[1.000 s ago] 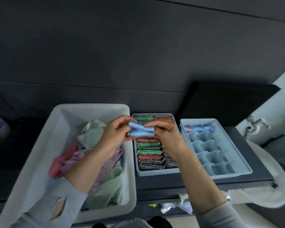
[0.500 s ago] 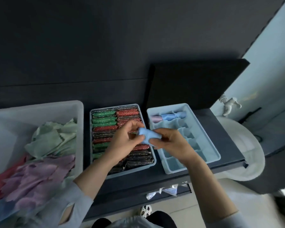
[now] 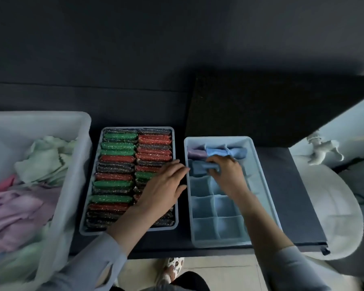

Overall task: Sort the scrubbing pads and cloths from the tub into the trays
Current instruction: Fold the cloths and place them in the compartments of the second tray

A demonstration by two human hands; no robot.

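Dim light is covering most of the scene, with the dark wall (image 3: 135,49) and counter (image 3: 282,196) sinking into near black. Daylight is coming in from the right, brightening the pale sink (image 3: 334,217) and washing out the tap (image 3: 322,150). A soft shadow is lying behind the dark board (image 3: 271,106). The wide lens is bending the edges, and the white tub (image 3: 76,164) at the left is smearing with motion blur. Both sleeves are looking soft.

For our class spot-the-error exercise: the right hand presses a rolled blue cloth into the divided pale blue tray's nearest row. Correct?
Not quite. The head view shows the right hand pressing the rolled blue cloth into the divided pale blue tray at its second row from the far end, not the nearest.
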